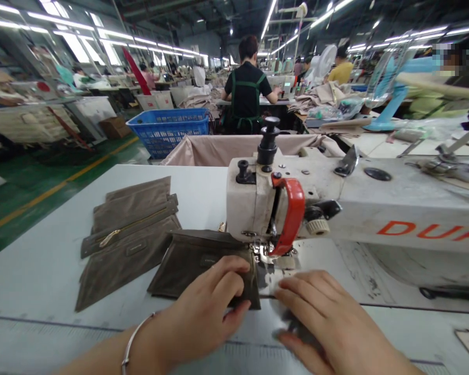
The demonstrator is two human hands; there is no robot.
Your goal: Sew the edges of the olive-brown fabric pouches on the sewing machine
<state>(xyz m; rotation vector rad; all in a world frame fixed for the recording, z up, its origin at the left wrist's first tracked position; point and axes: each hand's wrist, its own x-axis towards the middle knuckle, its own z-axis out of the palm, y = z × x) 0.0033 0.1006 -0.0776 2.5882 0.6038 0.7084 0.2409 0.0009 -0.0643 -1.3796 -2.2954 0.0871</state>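
A dark brown fabric pouch (187,263) with a small label lies flat on the sewing table, its right edge beside the presser foot (263,252) of a white sewing machine (242,192). My left hand (211,302) rests on the pouch's right part with curled fingers, gripping it near that edge. My right hand (316,317) is just right of the pouch, in front of the needle area. Its fingers curl around a dark, greyish object (297,328) that is blurred and partly hidden under the palm. A red guard (291,216) hangs in front of the needle.
Several similar brown pieces (128,250), one with a zipper, overlap on the table at left. A ruler strip (82,333) runs along the front. A dark-handled tool (449,294) lies at right. Beyond are a pink cloth-lined bin (214,148), a blue basket (168,130) and a seated co-worker (248,88).
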